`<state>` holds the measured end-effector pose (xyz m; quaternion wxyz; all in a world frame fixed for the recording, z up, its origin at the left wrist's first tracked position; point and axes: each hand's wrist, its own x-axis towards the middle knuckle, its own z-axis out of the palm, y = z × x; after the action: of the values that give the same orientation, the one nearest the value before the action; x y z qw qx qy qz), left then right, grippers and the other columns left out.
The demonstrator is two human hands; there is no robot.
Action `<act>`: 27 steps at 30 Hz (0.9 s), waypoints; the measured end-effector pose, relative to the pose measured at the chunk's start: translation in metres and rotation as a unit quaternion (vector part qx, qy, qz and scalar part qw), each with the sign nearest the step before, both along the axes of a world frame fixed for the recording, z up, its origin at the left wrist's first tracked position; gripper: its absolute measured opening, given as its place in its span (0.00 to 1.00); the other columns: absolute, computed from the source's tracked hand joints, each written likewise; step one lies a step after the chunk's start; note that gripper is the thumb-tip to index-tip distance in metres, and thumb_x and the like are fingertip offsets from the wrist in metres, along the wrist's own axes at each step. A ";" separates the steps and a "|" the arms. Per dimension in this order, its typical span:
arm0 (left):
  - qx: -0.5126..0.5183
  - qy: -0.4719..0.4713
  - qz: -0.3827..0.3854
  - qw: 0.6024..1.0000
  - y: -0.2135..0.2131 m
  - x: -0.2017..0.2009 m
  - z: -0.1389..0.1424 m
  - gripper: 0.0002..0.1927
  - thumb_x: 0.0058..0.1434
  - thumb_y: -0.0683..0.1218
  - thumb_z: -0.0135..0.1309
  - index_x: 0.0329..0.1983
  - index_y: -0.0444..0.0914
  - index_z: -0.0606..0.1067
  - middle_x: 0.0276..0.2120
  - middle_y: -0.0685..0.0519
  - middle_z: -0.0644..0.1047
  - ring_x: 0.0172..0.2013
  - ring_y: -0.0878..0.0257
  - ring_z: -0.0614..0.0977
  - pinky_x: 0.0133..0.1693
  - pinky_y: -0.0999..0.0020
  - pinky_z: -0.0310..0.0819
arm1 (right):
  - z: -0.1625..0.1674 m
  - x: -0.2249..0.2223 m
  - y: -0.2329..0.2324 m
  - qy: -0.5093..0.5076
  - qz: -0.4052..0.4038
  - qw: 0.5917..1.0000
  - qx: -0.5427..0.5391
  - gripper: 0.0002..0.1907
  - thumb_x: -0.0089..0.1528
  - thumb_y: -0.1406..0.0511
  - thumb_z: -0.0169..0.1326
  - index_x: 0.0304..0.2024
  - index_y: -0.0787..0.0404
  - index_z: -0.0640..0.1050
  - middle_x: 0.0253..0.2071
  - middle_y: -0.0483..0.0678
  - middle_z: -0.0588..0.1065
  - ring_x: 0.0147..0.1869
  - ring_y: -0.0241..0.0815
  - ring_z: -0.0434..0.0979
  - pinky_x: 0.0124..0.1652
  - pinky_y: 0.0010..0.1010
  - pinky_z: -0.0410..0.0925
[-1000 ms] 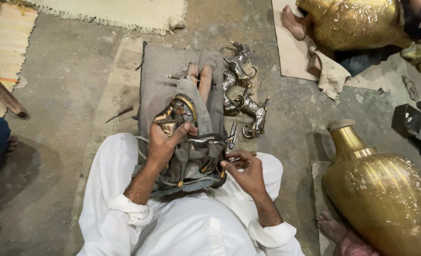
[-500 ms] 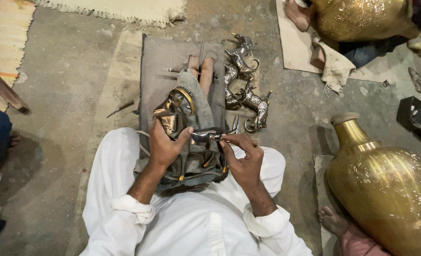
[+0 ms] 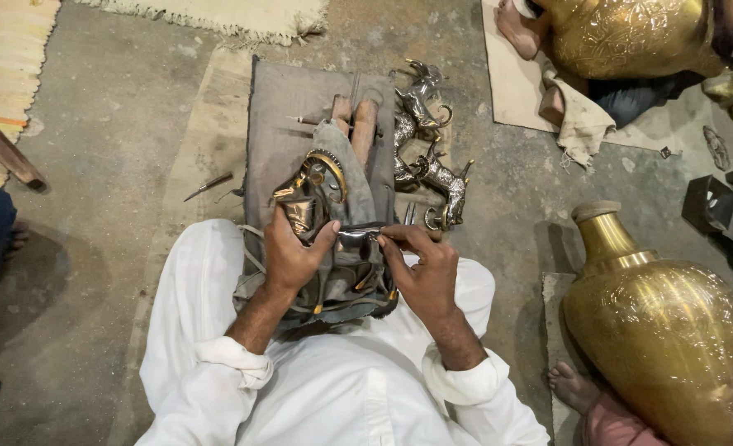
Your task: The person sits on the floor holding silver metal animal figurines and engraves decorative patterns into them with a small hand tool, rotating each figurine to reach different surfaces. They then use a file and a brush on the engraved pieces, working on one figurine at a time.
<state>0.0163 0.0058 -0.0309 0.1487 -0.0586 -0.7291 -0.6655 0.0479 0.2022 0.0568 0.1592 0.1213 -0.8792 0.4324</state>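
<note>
Left hand: the left hand [image 3: 290,254] was closed around the near end of a metal animal figurine [image 3: 321,198], fingers wrapped over its dark, glossy body and the thumb stretched toward the right hand.
Right hand: the right hand [image 3: 422,268] was curled nearly shut, its fingertips [image 3: 393,236] pinched on a slim metal tool whose tip met the figurine just beside the left thumb; the tool itself was too small to make out.
Figurine: cast metal, polished grey with brass-coloured bands, one curved horn arching over its head; it lay in the person's lap, half wrapped in a grey cloth [image 3: 358,177].
Cloth: soft, creased, dull, bunched under and around the figurine.
Clothing: white fabric, sleeves rolled into thick cuffs at the forearms.
Cushion: a flat rectangular grey pad [image 3: 288,107], worn and matte, lay on the floor beyond the knees.
Other figurines: several silvery horned animal figurines [image 3: 428,140] were heaped at the pad's right edge, touching each other.
Loose tool: a thin pointed rod [image 3: 209,185] lay on the floor left of the pad.
Floor: rough, dusty concrete [image 3: 135,107].
Vases: a big bulbous engraved brass vase [image 3: 664,330] stood to the right; another brass vase [image 3: 630,37] lay near a person's bare foot [image 3: 515,21].
</note>
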 end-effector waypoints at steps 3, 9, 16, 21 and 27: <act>-0.009 0.007 0.009 1.000 0.000 0.000 0.002 0.24 0.61 0.47 0.66 0.52 0.30 0.69 0.34 0.47 0.83 0.34 0.60 0.88 0.37 0.67 0.83 | 0.007 -0.002 -0.003 0.006 -0.002 0.999 0.038 0.06 0.62 0.70 0.63 0.41 0.65 0.82 0.36 0.51 0.82 0.39 0.42 0.88 0.37 0.28 0.77; -0.008 0.015 0.013 1.000 0.000 0.001 0.005 0.24 0.60 0.47 0.65 0.53 0.30 0.69 0.34 0.46 0.84 0.35 0.59 0.88 0.37 0.66 0.83 | 0.013 -0.004 -0.008 0.005 -0.023 0.996 0.087 0.06 0.61 0.67 0.65 0.40 0.62 0.82 0.34 0.49 0.82 0.35 0.43 0.86 0.34 0.30 0.75; -0.001 0.013 0.008 1.000 0.001 0.000 0.003 0.23 0.60 0.46 0.66 0.51 0.31 0.70 0.33 0.47 0.84 0.33 0.60 0.88 0.36 0.66 0.83 | 0.014 -0.005 -0.010 0.002 -0.039 0.993 0.108 0.07 0.61 0.66 0.65 0.39 0.61 0.82 0.33 0.49 0.82 0.32 0.43 0.85 0.32 0.31 0.74; -0.009 0.020 0.016 1.000 0.001 0.000 0.002 0.24 0.60 0.46 0.66 0.51 0.30 0.69 0.33 0.47 0.83 0.33 0.59 0.88 0.36 0.66 0.82 | 0.012 -0.006 -0.009 0.008 -0.030 0.995 0.097 0.07 0.61 0.66 0.65 0.39 0.62 0.82 0.34 0.49 0.83 0.34 0.43 0.86 0.33 0.29 0.76; 0.003 0.010 0.003 1.000 0.001 0.000 0.004 0.23 0.61 0.47 0.64 0.51 0.31 0.69 0.33 0.48 0.83 0.33 0.60 0.88 0.35 0.66 0.83 | 0.012 -0.008 -0.005 0.007 -0.003 0.996 0.091 0.07 0.62 0.67 0.65 0.40 0.62 0.82 0.35 0.49 0.83 0.35 0.42 0.87 0.34 0.29 0.76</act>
<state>0.0164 0.0066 -0.0270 0.1579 -0.0623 -0.7258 -0.6667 0.0396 0.1971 0.0683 0.1545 0.1359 -0.9143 0.3490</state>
